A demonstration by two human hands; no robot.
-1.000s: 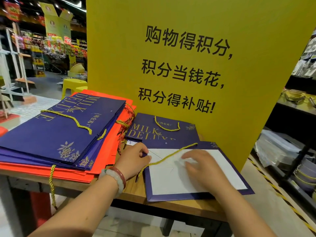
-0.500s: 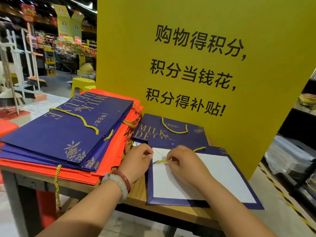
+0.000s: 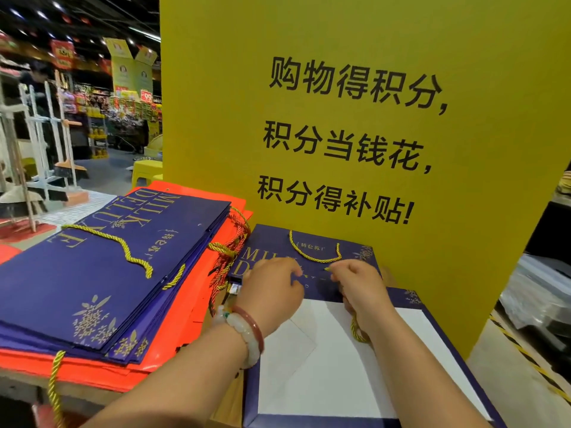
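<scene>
The open navy bag point(image 3: 340, 366) lies flat, white lining up; over its far rim the right hand point(image 3: 360, 288) pinches the gold cord point(image 3: 357, 332), slack looping under the wrist, and a loose pinch or frayed tip could make it miss its hole. The left hand point(image 3: 272, 291), curled over the same rim, may hold the cord's end, I cannot tell; knuckles hide the hole and part of the finished bag point(image 3: 309, 242) just beyond

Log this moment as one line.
right hand: pinches gold cord | left hand: curled beside it, grip unclear | blue bag: flat, white inside up | bag stack: at left
</scene>
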